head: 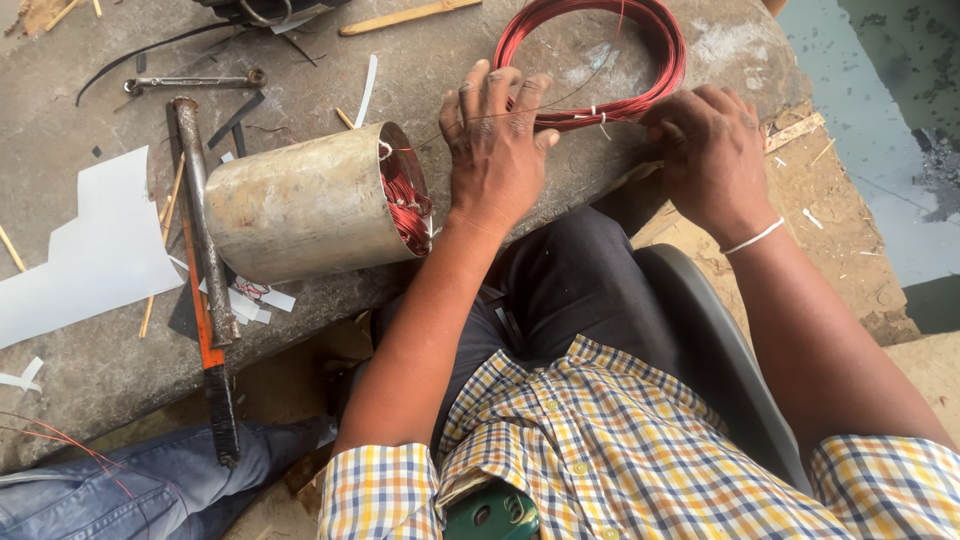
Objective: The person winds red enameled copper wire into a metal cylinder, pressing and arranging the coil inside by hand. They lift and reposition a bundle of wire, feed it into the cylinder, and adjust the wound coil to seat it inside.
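A coil of red wire (pixel 655 45) lies on the grey stone slab (pixel 100 370) at the upper middle. My left hand (pixel 495 150) rests flat on the slab with its fingers spread over the near edge of the coil. My right hand (pixel 710 150) is closed on the coil's near right side, where a white tie binds the wires. A thin strand runs from the coil toward a grey metal cylinder (pixel 300 205) lying on its side, with red wire windings (pixel 405 205) showing in its open end.
A long metal rod (pixel 200 210) and an orange-handled tool (pixel 210 350) lie left of the cylinder. White paper sheets (pixel 95 250), a spanner (pixel 195 83), wooden sticks (pixel 405 15) and scraps litter the slab. Another person's blue-trousered leg (pixel 150 485) is at lower left.
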A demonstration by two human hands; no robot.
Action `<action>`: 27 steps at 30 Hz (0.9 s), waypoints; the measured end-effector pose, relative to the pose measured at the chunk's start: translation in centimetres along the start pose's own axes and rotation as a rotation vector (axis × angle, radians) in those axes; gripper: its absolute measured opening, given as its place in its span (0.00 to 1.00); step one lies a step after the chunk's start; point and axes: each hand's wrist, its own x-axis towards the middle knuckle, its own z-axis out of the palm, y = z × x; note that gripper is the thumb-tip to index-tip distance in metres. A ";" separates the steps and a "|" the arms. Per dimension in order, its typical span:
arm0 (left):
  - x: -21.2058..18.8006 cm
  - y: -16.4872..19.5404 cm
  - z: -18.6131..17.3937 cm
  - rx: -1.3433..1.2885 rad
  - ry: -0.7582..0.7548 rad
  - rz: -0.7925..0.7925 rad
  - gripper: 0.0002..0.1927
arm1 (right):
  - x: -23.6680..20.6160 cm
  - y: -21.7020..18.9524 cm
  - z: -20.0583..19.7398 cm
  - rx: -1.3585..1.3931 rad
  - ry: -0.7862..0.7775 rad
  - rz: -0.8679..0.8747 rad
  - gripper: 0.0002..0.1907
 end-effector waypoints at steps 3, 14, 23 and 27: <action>0.3 -0.3 -0.1 0.028 -0.042 -0.005 0.34 | 0.2 0.7 -0.1 -0.014 0.003 0.031 0.05; 0.5 0.9 -1.0 0.053 -0.073 -0.004 0.12 | 0.5 2.9 -0.3 -0.057 0.043 -0.004 0.05; 1.5 1.4 0.7 0.026 0.035 0.160 0.14 | 0.2 1.7 -0.2 -0.172 0.123 -0.253 0.09; 3.6 2.4 2.3 -0.018 -0.080 0.176 0.14 | -0.1 0.4 0.4 -0.160 0.130 -0.294 0.13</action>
